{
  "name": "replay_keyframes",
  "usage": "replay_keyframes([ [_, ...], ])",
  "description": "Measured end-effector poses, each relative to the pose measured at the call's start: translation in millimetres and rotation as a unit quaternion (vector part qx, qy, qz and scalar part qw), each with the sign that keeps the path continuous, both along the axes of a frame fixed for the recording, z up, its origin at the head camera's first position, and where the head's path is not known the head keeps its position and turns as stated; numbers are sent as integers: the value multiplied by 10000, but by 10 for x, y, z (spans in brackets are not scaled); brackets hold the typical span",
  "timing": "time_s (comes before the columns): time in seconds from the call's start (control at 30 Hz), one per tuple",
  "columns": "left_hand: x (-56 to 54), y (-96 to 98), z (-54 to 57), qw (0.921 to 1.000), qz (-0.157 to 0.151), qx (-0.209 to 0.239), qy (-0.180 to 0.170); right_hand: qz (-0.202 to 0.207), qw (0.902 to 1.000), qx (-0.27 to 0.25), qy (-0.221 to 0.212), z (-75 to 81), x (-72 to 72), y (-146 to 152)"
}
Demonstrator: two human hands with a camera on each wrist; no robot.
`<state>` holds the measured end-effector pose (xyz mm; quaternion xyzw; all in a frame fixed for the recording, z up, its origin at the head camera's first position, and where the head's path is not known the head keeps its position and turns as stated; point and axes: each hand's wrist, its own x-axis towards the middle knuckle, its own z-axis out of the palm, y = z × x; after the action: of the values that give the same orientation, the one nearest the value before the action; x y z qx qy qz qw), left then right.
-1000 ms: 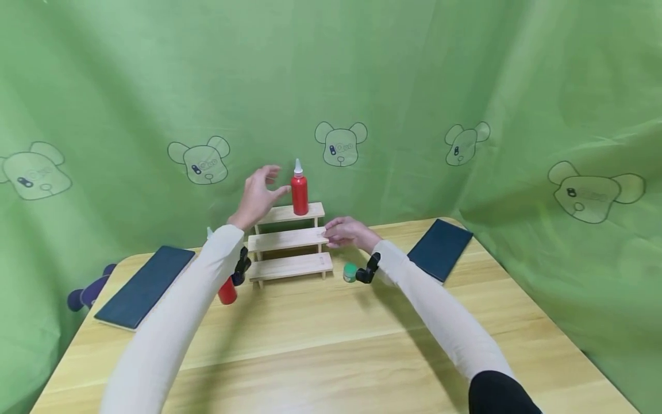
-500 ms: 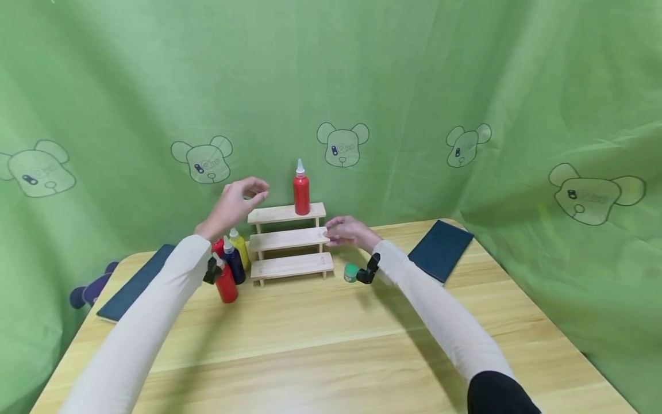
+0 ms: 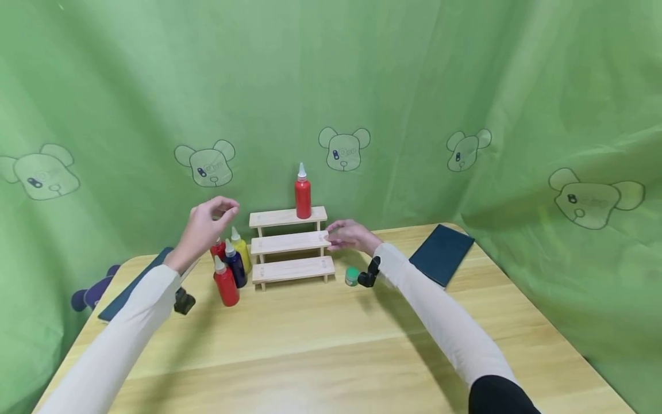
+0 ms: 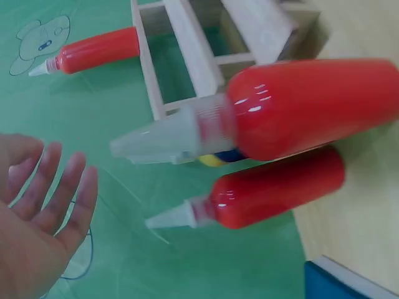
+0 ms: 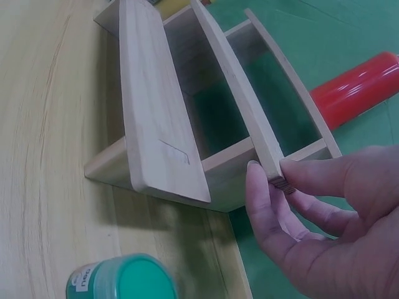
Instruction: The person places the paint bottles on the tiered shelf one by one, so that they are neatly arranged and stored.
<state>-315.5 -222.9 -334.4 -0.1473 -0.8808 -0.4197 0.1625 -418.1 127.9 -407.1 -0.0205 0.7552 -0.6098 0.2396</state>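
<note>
A three-step wooden display rack point(image 3: 292, 267) stands near the table's back edge. On its top step is a red squeeze bottle point(image 3: 303, 198) with a pointed clear cap. My right hand point(image 3: 353, 237) pinches the right end of the middle step between thumb and fingers, plain in the right wrist view. My left hand point(image 3: 204, 227), holding nothing, hovers above the bottles left of the rack with its fingers loosely bent. Below it stand a front red bottle point(image 3: 226, 284), a dark blue bottle point(image 3: 235, 267), a yellow bottle point(image 3: 241, 250) and a rear red bottle point(image 3: 218, 249), partly hidden.
A small jar with a green lid point(image 3: 351, 276) sits right of the rack. Dark blue books lie at either side, the right book point(image 3: 442, 255) and the left book point(image 3: 131, 290), partly behind my arm. A green curtain point(image 3: 393, 86) hangs behind the wooden table point(image 3: 331, 356).
My left hand has moved left and down, away from the red bottle on the top step, uncovering the bottles on the table. The right hand keeps its grip on the middle step.
</note>
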Motion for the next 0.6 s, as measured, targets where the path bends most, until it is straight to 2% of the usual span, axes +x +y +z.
replay_keyframes([
  [0.1, 119, -60, -82, 9995, 207, 206, 85, 28, 10000, 73, -16, 13, 8, 0],
  [0.27, 268, -166, -262, 9989, 243, 313, 241, 6, 10000, -29, -55, 28, 34, 3],
  [0.47, 387, -250, -469, 9968, 489, 406, 477, 42, 10000, 14, -79, 31, 39, -1],
  [0.6, 434, -285, -568, 9966, 501, 464, 469, 18, 9999, 69, -83, 29, 23, -7],
])
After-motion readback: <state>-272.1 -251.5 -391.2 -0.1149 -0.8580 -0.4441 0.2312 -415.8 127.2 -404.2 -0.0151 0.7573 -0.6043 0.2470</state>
